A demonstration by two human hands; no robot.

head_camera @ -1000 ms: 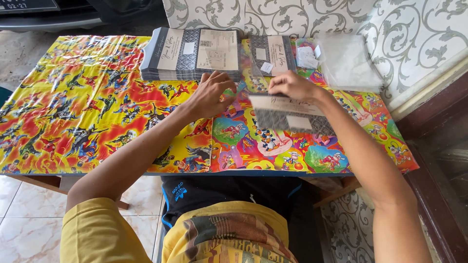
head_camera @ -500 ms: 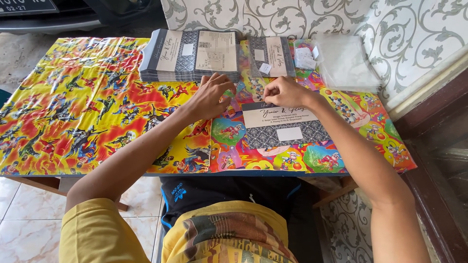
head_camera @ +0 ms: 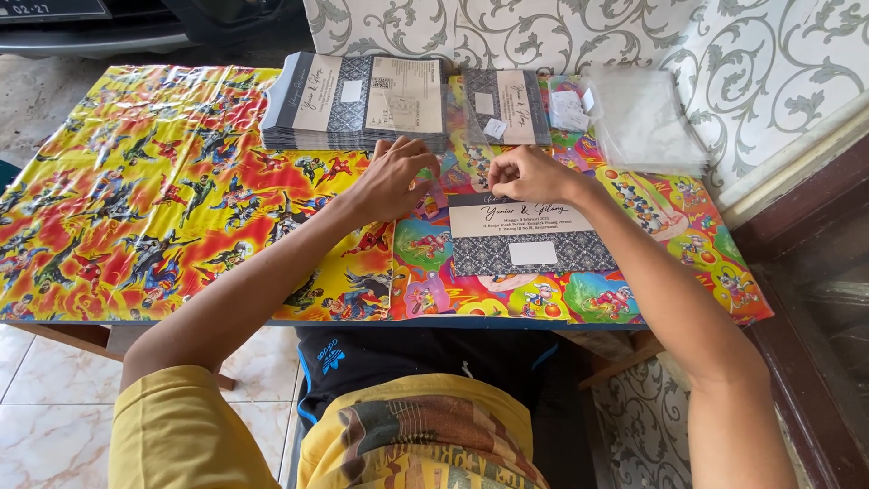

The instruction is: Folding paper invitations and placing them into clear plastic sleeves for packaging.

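Grey patterned card (head_camera: 529,237) flat at centre frame, below card stack (head_camera: 358,100) at upper centre. Right hand (head_camera: 532,172) pinching card's top edge; left hand (head_camera: 391,177) resting loose, empty, beside it. Best kept square, pressed flat.

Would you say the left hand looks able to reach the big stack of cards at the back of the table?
Probably yes: the left hand rests just in front of the card stack, with only bare tablecloth between them.

Cartoon-covered table (head_camera: 136,208), card stacks (head_camera: 358,100)
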